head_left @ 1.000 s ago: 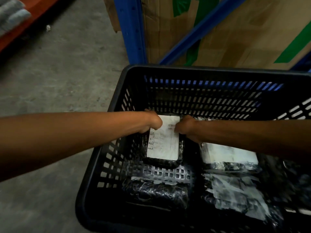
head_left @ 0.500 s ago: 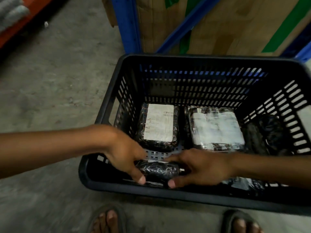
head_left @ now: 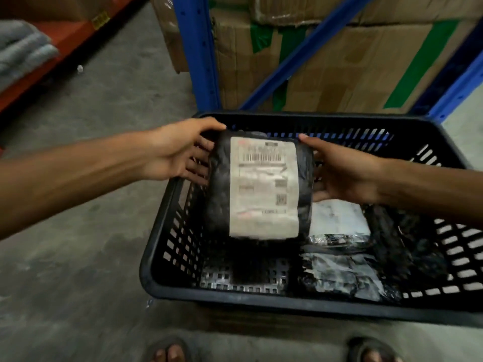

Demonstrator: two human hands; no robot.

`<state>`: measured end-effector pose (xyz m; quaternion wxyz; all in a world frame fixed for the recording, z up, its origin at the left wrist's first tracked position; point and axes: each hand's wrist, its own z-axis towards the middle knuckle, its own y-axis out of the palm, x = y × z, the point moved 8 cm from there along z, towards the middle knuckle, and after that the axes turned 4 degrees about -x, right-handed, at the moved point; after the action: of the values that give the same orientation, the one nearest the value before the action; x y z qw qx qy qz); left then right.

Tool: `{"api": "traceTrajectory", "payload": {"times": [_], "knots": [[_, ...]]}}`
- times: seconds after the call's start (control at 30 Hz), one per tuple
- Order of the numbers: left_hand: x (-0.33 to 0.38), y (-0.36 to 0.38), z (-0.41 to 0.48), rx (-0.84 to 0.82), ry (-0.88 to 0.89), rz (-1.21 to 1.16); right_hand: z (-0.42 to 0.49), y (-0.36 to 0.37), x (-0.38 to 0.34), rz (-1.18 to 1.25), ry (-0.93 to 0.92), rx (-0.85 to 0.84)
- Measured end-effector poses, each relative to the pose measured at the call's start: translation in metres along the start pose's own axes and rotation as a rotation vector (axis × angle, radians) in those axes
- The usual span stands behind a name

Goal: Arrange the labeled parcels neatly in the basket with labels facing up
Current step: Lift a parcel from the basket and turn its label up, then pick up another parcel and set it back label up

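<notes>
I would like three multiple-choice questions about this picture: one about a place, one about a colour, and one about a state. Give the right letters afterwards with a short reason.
1. Where is the parcel with the white label?
A. Lying on the floor beside the basket
B. Held over the basket between both hands
C. On the orange shelf

2. What colour is the basket?
A. Black
B. Red
C. White

3. Which way does the held parcel's label face?
A. Down into the basket
B. Toward the cardboard boxes
C. Up toward the camera

Answers:
1 B: the left hand and right hand grip the sides of the held parcel above the basket.
2 A: the basket rim and slotted walls are black.
3 C: the white label with its barcode is plainly visible from above.
</notes>
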<state>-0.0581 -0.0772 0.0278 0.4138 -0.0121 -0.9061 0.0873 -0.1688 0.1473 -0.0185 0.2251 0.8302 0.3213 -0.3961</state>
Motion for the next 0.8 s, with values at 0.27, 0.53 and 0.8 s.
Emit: {"api": "traceTrajectory", "payload": {"times": [0.27,0.53,0.8], "knots": [[-0.024,0.024,0.050,0.256,0.007,0.189,0.040,0.022,0.017,-0.083,0.124,0.085],[-0.040,0.030,0.096,0.146,-0.193,0.595,0.101,0.050,0.039,-0.260,0.213,0.121],[-0.009,0.103,0.094,-0.006,0.115,1.099,0.026,0.001,-0.025,-1.389,-0.161,0.260]]}}
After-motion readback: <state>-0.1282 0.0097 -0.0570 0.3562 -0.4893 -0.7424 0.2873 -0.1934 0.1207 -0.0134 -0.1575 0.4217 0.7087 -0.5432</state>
